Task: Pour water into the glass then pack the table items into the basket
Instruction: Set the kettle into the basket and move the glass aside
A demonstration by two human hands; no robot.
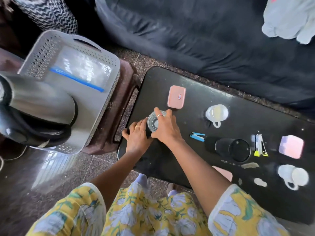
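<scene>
A clear glass stands near the left end of the black table. My right hand wraps around the glass from the right, fingers over its rim. My left hand rests against the glass's left side, fingers lying on the table edge. A grey perforated basket sits on a brown stool to the left, holding a clear zip bag with a blue strip. A steel kettle looms at the left edge, close to the camera.
On the table lie a pink box, a white mug, a blue stapler, a black cup on its side, a yellow stapler, a pink pad and another white mug. A dark sofa runs behind.
</scene>
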